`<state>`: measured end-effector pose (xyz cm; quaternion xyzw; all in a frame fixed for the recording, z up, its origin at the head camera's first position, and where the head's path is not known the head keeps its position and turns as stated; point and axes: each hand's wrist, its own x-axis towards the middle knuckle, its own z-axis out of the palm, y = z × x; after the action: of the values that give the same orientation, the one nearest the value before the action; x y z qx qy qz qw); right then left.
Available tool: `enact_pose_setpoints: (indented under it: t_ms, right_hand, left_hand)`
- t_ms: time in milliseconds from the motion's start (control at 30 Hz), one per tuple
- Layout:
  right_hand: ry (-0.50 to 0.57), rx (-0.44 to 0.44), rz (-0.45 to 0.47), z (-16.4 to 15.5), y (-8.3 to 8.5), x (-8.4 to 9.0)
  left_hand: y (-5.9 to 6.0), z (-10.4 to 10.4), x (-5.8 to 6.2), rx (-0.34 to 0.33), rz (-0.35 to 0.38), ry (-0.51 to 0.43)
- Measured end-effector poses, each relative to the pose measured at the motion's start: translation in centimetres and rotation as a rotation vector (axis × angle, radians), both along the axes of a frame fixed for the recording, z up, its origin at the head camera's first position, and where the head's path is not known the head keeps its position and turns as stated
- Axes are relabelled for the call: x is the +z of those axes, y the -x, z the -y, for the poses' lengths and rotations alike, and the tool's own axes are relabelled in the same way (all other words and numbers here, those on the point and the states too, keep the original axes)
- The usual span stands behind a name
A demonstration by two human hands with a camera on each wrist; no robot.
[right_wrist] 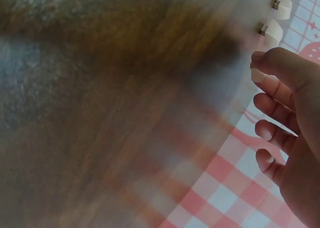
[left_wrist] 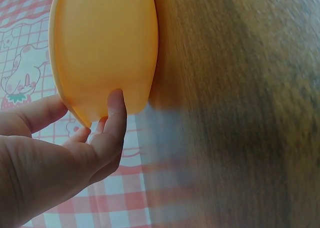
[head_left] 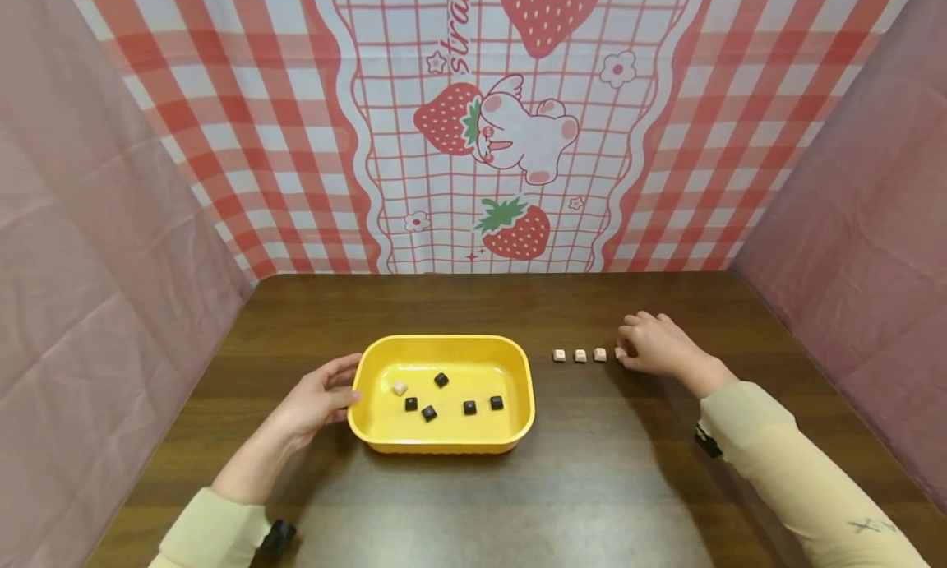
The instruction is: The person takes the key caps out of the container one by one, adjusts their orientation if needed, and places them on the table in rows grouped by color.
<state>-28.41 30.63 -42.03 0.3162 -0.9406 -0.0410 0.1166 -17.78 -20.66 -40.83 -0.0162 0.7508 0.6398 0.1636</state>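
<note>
Fourth pale keycap (head_left: 620,353) half behind right hand (head_left: 657,344)

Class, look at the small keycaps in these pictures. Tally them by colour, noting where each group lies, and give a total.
Black keycaps, all in the yellow tray: 5
Light keycaps: 5, made up of 1 in the tray, 3 in a row on the table, and 1 at the right hand fingertips
Total: 10

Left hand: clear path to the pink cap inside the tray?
Probably yes. The left hand rests at the tray's left rim, the pink cap lies just inside that side, and the tray is open-topped with nothing between.
</note>
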Motion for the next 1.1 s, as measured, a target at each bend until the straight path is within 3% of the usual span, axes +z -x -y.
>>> enact_pose_setpoints:
  t_ms: [533, 1100]
  right_hand:
    - [-0.002, -0.02, 0.033, 0.0, 0.2, -0.6]
    - [0.075, -0.019, 0.045, 3.5, -2.1, 3.2]
  left_hand:
    - [0.3, 0.3, -0.4, -0.01, -0.011, -0.021]
    - [0.1, 0.2, -0.3, -0.006, -0.01, -0.016]
